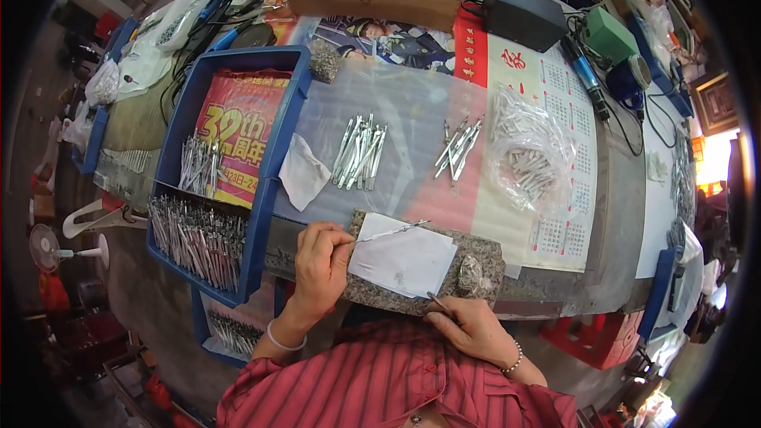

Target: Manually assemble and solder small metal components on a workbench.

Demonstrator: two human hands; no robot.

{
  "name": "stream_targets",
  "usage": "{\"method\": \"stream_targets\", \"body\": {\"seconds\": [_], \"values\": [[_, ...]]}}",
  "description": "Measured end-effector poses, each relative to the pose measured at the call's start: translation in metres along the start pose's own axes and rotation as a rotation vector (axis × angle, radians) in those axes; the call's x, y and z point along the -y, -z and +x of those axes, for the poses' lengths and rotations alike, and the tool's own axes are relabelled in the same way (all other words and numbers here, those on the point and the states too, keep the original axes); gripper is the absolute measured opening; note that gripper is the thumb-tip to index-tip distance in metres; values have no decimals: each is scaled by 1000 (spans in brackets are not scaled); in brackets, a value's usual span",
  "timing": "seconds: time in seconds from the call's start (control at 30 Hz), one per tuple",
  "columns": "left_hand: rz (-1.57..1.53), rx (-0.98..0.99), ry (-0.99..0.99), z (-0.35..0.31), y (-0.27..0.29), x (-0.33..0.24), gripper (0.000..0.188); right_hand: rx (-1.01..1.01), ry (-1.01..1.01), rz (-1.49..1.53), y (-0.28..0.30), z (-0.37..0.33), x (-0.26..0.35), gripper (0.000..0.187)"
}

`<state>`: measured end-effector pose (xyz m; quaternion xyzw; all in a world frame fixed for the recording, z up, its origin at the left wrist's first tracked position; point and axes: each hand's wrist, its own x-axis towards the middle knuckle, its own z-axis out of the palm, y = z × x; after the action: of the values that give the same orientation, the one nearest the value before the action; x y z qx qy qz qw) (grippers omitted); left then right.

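My left hand (321,265) pinches one end of a slim silver metal piece (392,231), whose other end reaches right over white paper (403,260). The paper lies on a speckled stone slab (493,263) at the table's near edge. Closed around a thin dark stick-like tool (438,301), my right hand (477,331) rests by the slab's front edge; the tool's exact kind is unclear. On the slab's right part sits a small clear-wrapped lump (473,276). Beyond the slab lie a larger pile of slim metal pieces (361,154) and a smaller pile (460,148).
A blue tray (275,182) at left holds many upright metal pieces (198,238). A white cloth (304,173) lies beside it. To the right is a plastic bag of pale pieces (531,154). Farther back stand a black box (523,12) and a blue pen-shaped tool (585,75).
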<state>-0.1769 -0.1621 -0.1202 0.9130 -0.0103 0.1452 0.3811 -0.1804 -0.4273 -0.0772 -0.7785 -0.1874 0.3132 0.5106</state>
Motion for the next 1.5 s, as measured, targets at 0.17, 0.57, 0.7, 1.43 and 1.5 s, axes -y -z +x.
{"method": "stream_targets", "body": {"seconds": [0.17, 0.57, 0.7, 1.43, 1.5], "values": [[-41, -50, -15, 25, 1, -1, 8, 31, 33, -20, -1, 1, 3, 20], [376, -204, -5, 90, -21, 25, 8, 45, 44, -74, 3, -13, 6, 21], [377, -108, -53, 67, -22, 9, 15, -163, 44, -35, 13, -25, 3, 16], [224, 254, -313, -43, -49, -57, 42, -606, 53, -355, 19, -7, 8, 14], [216, 242, -316, -41, -50, -59, 42, -584, 82, -374, 16, -2, 5, 14]]}}
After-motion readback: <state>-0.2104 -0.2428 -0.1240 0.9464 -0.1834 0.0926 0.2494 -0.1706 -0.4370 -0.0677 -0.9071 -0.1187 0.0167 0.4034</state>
